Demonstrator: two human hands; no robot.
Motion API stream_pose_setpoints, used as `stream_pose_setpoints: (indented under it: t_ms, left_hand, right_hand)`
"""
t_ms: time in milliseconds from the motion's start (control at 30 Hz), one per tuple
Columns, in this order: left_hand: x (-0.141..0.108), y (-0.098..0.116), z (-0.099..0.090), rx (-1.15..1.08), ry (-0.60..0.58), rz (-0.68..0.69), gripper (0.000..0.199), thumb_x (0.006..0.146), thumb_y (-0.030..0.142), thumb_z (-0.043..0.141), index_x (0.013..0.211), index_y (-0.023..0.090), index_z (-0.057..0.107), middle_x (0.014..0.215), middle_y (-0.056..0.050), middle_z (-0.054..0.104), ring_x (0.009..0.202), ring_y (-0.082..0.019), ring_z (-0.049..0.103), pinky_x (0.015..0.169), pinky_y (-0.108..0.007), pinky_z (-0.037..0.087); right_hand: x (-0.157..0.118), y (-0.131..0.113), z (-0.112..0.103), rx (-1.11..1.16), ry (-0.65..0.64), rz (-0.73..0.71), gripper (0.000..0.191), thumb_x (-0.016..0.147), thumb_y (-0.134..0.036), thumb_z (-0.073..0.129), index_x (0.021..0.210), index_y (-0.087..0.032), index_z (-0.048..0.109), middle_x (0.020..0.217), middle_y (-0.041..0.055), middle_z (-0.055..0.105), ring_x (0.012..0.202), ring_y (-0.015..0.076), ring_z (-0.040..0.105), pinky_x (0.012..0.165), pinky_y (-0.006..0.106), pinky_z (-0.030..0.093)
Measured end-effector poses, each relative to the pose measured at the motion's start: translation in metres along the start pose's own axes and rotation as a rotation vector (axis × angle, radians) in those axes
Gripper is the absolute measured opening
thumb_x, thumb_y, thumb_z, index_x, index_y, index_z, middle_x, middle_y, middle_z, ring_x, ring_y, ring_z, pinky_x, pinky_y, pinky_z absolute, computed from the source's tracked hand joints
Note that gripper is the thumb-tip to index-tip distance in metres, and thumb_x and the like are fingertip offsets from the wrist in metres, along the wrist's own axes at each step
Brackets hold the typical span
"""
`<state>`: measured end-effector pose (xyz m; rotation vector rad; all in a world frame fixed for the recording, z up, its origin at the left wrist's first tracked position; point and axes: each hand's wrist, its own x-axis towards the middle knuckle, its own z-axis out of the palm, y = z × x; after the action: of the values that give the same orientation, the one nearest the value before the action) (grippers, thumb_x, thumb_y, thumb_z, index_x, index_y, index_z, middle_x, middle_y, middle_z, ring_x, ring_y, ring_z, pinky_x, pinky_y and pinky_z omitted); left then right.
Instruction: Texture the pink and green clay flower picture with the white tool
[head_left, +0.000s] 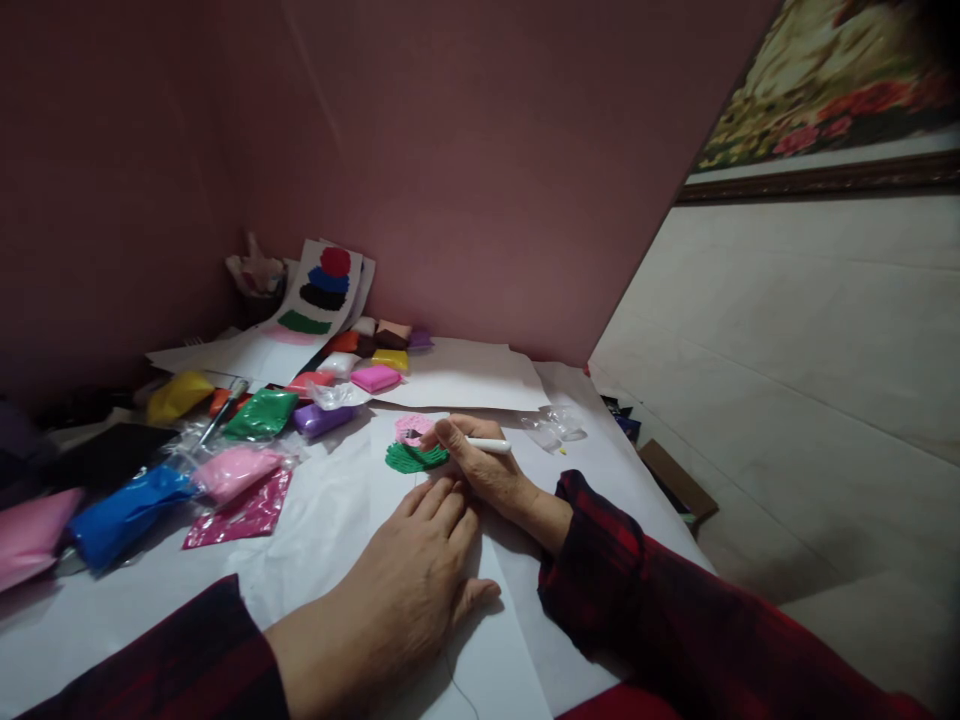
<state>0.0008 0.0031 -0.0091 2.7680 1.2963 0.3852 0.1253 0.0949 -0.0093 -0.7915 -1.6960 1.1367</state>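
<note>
Fingers [444, 503] of the left hand [409, 580] lie flat and empty on a white work sheet [499, 660], while those of the right hand [487, 465] close around one white-handled fork [489, 445]. At far left, at least seven nearer packets crowd the table [615, 470], one each of pink [34, 535], blue [131, 515], yellow [180, 397], pale pink [234, 472], magenta [259, 512], green [262, 413] and purple [324, 418], with one slender tool [221, 413] among them. Behind, one propped sheet [319, 257] carries five colour patches; the packet cluster beside it overlaps too much for a sure count. At centre, two patches sit on the work sheet, one of each colour: a textured pink patch [412, 426] and, on its near side, a stranded green patch [415, 459], its long axis running left to right. The pink patch lies just left of the right fingers, the nearer hand; the left fingertips rest just short of the green. The fork's long axis also runs roughly left to right, tines leftward at the pink patch, though whether they press in cannot be told. Farther right are clear wrappers [555, 427] and one framed picture [832, 110].
</note>
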Motion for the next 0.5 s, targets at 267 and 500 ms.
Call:
stream_pose_setpoints:
  t_ms: [267,500]
  left_hand:
    - [0.0000,0.0009,-0.0026,0.025,-0.017,0.001,0.051,0.088,0.050,0.057,0.119,0.009,0.063,0.132,-0.018,0.060,0.130,-0.037,0.048,0.112,-0.054,0.034]
    - [-0.0004,0.0002,0.0005,0.003,0.013,0.004,0.050,0.088,0.048,0.059,0.120,0.009,0.062,0.130,-0.018,0.061,0.128,-0.037,0.049,0.111,-0.054,0.035]
  right_hand:
    - [-0.0003,-0.0008,0.0012,-0.024,-0.020,-0.031,0.053,0.082,-0.068,0.058,0.077,-0.017,0.074,0.084,0.0077,0.071,0.076,0.0187,0.063,0.075,0.035,0.051]
    - [-0.0010,-0.0028,0.0005,-0.010,0.000,-0.008,0.054,0.082,-0.069,0.057,0.080,-0.017,0.073,0.082,0.0070,0.071,0.076,0.0193,0.064,0.075,0.035,0.051]
